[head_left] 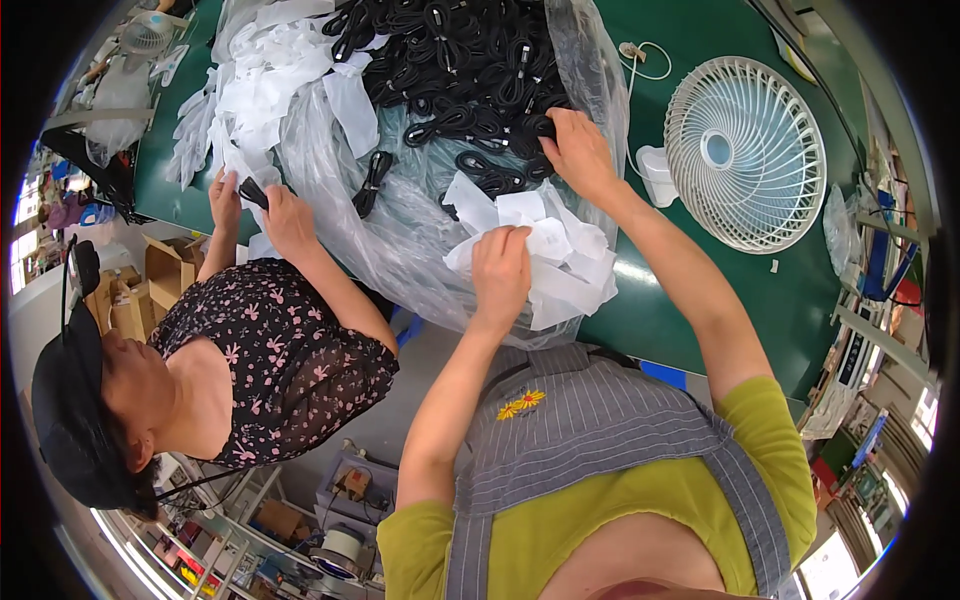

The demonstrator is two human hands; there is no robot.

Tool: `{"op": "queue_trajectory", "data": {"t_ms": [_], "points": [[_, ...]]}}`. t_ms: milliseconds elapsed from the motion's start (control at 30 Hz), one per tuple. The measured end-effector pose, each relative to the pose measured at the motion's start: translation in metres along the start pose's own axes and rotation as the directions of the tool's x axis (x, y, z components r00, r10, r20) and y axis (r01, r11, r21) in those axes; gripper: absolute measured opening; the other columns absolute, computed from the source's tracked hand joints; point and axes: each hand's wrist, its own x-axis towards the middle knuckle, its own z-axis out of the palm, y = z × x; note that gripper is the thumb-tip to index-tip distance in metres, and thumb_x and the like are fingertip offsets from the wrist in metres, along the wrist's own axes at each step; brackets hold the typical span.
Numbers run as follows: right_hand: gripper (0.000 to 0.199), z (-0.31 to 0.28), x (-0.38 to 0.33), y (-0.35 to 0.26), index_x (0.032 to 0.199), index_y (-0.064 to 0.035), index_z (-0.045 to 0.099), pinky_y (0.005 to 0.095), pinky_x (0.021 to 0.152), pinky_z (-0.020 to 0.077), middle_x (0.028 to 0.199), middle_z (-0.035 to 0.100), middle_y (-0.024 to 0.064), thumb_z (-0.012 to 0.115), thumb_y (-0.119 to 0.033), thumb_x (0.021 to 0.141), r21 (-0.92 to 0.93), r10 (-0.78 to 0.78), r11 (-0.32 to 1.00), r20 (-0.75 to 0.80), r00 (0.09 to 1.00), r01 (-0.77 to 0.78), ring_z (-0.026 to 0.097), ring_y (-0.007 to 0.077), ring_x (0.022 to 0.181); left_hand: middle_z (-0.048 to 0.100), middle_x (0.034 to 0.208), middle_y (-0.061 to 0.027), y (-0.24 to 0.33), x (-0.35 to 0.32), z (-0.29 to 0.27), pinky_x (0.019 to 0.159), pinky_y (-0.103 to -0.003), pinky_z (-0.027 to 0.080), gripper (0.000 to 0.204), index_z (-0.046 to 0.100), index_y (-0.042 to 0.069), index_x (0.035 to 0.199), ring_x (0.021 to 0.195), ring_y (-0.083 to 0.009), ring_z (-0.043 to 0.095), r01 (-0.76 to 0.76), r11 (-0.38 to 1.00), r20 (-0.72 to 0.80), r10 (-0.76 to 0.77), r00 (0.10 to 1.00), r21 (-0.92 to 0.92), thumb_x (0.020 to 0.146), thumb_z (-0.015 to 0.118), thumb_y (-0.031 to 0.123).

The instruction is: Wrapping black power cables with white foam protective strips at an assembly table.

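My right hand (580, 152) is closed on a coiled black cable (540, 127) at the near right edge of a big heap of such cables (455, 55). Nearer to me, my left hand (502, 272) has its fingers pinched at the edge of a pile of small white bags (570, 285); it grips a white bag (515, 207) there, though the fingertips are partly hidden. Between my hands and the heap lie a few loose coiled cables (490, 176). Another single coiled cable (373, 184) rests on the clear plastic sheet (425, 255) to the left.
On my left a co-worker in a black cap handles a black cable (253, 192) beside a heap of white bags (265, 80). A white fan (745, 150) stands at the right of the green table (650, 315), its cord (650, 60) running behind. Cardboard boxes (170, 270) sit beyond the co-worker.
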Motion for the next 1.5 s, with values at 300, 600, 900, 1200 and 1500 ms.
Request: {"op": "queue_trajectory", "data": {"t_ms": [300,600,900,1200,1500], "points": [[0.036,-0.090,-0.051,-0.054,0.120,-0.0068,0.052,0.0428,0.077,0.0498,0.110,0.062,0.0189,0.065,-0.021,0.089,0.488,0.424,0.620,0.452,0.785,-0.615,0.062,0.0384,0.097,0.058,0.098,-0.0105,0.008,-0.003,0.008,0.076,-0.042,0.044,0.025,0.057,0.006,0.100,0.089,-0.0318,0.057,0.092,0.995,-0.046,-0.090,0.995,0.040,0.079,0.069,0.007],[0.041,-0.078,-0.096,-0.048,0.127,-0.0095,0.052,0.0430,0.085,0.0491,0.119,0.061,0.0131,0.061,-0.010,0.086,0.237,0.145,0.924,0.507,0.850,-0.299,0.061,0.0342,0.102,0.056,0.092,-0.0073,-0.008,-0.012,0.025,0.073,-0.040,0.041,0.028,0.056,0.009,0.099,0.087,-0.0282,0.055,0.072,0.986,0.011,-0.075,0.997,0.153,0.076,0.072,0.013],[0.036,-0.058,-0.100,-0.049,0.123,-0.0094,0.053,0.0459,0.080,0.0495,0.106,0.063,0.0141,0.058,-0.012,0.087,0.233,0.138,0.928,0.510,0.849,-0.291,0.062,0.0366,0.095,0.055,0.087,-0.0078,-0.038,-0.023,0.061,0.074,-0.040,0.042,0.022,0.054,0.009,0.089,0.085,-0.0272,0.055,0.083,0.941,0.041,-0.102,0.994,0.328,0.074,0.070,0.010],[0.037,-0.071,-0.088,-0.055,0.121,-0.0079,0.058,0.0446,0.082,0.0489,0.108,0.066,0.0156,0.062,-0.016,0.085,0.285,0.093,0.901,0.612,0.786,-0.328,0.063,0.0347,0.097,0.053,0.082,-0.0078,-0.020,-0.022,0.031,0.072,-0.041,0.039,0.017,0.051,0.006,0.086,0.080,-0.0275,0.055,0.040,0.998,-0.068,-0.037,0.997,0.054,0.076,0.064,0.003],[0.032,-0.079,-0.094,-0.047,0.112,-0.0071,0.062,0.0419,0.074,0.0494,0.098,0.068,0.0147,0.069,-0.019,0.082,0.338,-0.031,0.911,0.625,0.780,-0.235,0.065,0.0332,0.088,0.059,0.095,-0.0091,-0.008,-0.015,0.011,0.080,-0.041,0.041,0.021,0.050,0.006,0.088,0.090,-0.0282,0.057,-0.028,0.998,-0.108,0.022,0.994,-0.053,0.074,0.064,-0.002]]}}
